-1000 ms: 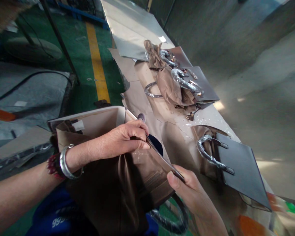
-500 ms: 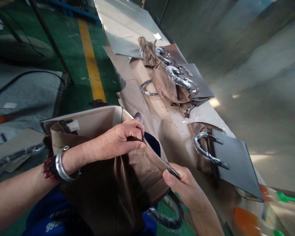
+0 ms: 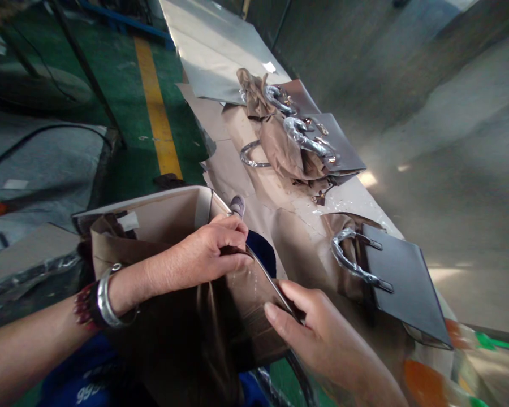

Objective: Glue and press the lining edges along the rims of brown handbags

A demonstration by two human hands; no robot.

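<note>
A handbag (image 3: 161,204) with its brown lining (image 3: 254,291) pulled out lies over my lap, its top edge running diagonally toward the right. My left hand (image 3: 214,243) pinches that edge near the bag's corner, thumb below and fingers curled above. Lower along the same edge, my right hand (image 3: 309,322) grips it between thumb and fingers. A plastic-wrapped handle (image 3: 299,376) hangs beneath the bag, under my right hand. The far part of the lining is dark and in shadow.
On the paper-covered table (image 3: 288,226) to the right lies a dark handbag (image 3: 407,282) with wrapped handles. Farther back are a brown handbag (image 3: 339,141) with its lining out and another bag (image 3: 301,96). A yellow line (image 3: 155,113) crosses the green floor at left.
My right hand has slid a little up and left along the bag's edge, toward my left hand. My left hand keeps its pinch at nearly the same spot.
</note>
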